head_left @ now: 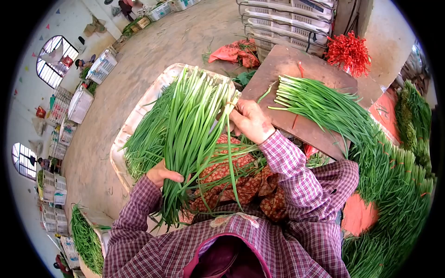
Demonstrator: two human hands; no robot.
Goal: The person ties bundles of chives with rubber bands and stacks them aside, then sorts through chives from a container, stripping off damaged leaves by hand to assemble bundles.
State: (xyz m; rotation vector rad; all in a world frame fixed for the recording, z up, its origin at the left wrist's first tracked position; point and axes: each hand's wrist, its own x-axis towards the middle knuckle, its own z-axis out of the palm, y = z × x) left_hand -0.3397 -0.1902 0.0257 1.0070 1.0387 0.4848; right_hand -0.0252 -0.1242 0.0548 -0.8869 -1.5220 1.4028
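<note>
My left hand is wrapped round the lower, leafy part of a bunch of long green stalks. At the pale upper ends of the bunch, my right hand has its fingers closed on some stalks, by a thin red tie. Under and behind the bunch is a white crate holding more green stalks. To the right, another green bunch lies on a brown board, with red ties near it. A patterned red cloth covers my lap.
Red ties hang in a cluster behind the board. Stacked crates stand at the top. A large heap of green bunches lies at the right. More crates line the left wall, with people near them. A crate of greens stands lower left.
</note>
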